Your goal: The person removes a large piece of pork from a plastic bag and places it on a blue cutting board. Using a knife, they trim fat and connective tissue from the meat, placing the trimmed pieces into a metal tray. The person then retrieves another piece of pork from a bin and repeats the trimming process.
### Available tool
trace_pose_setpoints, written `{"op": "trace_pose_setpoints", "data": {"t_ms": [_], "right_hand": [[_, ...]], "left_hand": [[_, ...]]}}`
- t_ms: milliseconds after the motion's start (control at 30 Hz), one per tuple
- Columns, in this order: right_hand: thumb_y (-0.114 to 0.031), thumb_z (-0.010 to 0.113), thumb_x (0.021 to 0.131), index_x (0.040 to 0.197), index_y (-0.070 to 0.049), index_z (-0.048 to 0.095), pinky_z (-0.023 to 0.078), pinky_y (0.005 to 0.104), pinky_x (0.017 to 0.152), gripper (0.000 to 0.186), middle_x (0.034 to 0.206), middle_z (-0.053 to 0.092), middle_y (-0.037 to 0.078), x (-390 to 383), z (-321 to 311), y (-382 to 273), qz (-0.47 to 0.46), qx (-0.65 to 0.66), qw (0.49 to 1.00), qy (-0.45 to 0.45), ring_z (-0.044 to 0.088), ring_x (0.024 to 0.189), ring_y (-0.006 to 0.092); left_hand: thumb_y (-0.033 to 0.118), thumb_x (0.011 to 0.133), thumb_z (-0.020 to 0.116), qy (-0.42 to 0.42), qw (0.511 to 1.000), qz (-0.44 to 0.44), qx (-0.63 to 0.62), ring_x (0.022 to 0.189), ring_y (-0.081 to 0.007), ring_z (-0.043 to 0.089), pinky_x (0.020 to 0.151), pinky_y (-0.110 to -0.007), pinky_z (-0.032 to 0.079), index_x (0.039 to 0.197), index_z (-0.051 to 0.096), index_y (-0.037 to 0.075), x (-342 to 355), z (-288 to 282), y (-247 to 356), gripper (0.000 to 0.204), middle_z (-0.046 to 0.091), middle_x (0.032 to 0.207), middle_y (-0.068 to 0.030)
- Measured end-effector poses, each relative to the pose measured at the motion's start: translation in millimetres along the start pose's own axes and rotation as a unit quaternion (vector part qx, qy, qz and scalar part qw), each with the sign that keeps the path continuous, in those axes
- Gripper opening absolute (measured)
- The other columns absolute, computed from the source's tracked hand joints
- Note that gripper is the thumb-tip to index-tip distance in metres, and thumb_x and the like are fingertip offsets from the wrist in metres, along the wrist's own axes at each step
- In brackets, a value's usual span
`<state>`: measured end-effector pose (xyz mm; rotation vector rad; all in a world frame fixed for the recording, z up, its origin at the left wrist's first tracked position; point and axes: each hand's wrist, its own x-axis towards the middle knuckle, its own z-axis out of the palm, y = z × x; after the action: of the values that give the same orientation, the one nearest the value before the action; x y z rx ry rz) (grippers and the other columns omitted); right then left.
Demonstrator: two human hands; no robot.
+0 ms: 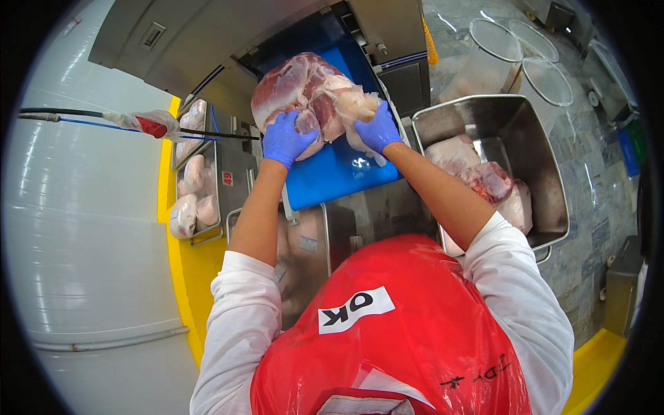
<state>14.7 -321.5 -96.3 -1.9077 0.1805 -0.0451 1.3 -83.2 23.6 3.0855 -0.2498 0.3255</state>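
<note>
A large raw piece of pink-red meat (297, 83) with pale fat lies on a blue conveyor belt (332, 187) at a steel machine. My left hand (285, 135), in a blue glove, grips the meat's lower left part with curved fingers. My right hand (377, 128), also gloved in blue, holds pale fatty tissue at the meat's right side, which hangs down over the belt.
A steel bin with meat (557, 187) stands at my right, another (339, 235) below the belt. At left are trays of meat pieces (197, 194) and hoses (69, 111) by a white wall. Hooped clear bags (467, 79) and the machine body (387, 21) are farther back.
</note>
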Motion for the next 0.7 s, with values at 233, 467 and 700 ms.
{"op": "trace_pose_setpoints", "data": {"t_ms": [233,467,700], "right_hand": [[-0.03,0.081,0.088,0.165,0.006,0.02,0.046,0.0517,0.116,0.104,0.16,0.036,0.04,-47.9,-3.7,5.5,-0.205,-0.115,0.966,0.11,0.052,0.139,0.0534],[-0.013,0.066,0.096,0.164,0.004,0.025,0.047,0.0545,0.115,0.081,0.164,0.031,0.036,-32.2,-8.5,10.6,-0.119,-0.142,0.981,-0.058,0.047,0.142,0.0547],[-0.02,0.073,0.089,0.158,0.001,0.039,0.045,0.0556,0.112,0.079,0.158,0.044,0.031,-42.7,-9.2,-43.5,-0.257,-0.25,0.922,0.143,0.045,0.145,0.048]], "left_hand": [[0.062,0.081,0.076,0.019,1.0,0.023,0.005,0.114,-0.0396,0.072,0.098,-0.051,0.058,0.141,0.064,0.009,3.4,7.5,-10.0,0.081,0.071,0.126,-0.0231],[0.06,0.085,0.072,0.007,1.0,0.001,0.018,0.107,-0.0397,0.073,0.092,-0.051,0.058,0.125,0.068,0.011,10.6,1.3,-6.7,0.064,0.074,0.116,-0.0235],[0.056,0.086,0.072,0.004,1.0,-0.01,-0.024,0.105,-0.0399,0.072,0.091,-0.05,0.057,0.11,0.074,0.008,19.3,-4.5,-3.1,0.054,0.075,0.112,-0.0194]]}}
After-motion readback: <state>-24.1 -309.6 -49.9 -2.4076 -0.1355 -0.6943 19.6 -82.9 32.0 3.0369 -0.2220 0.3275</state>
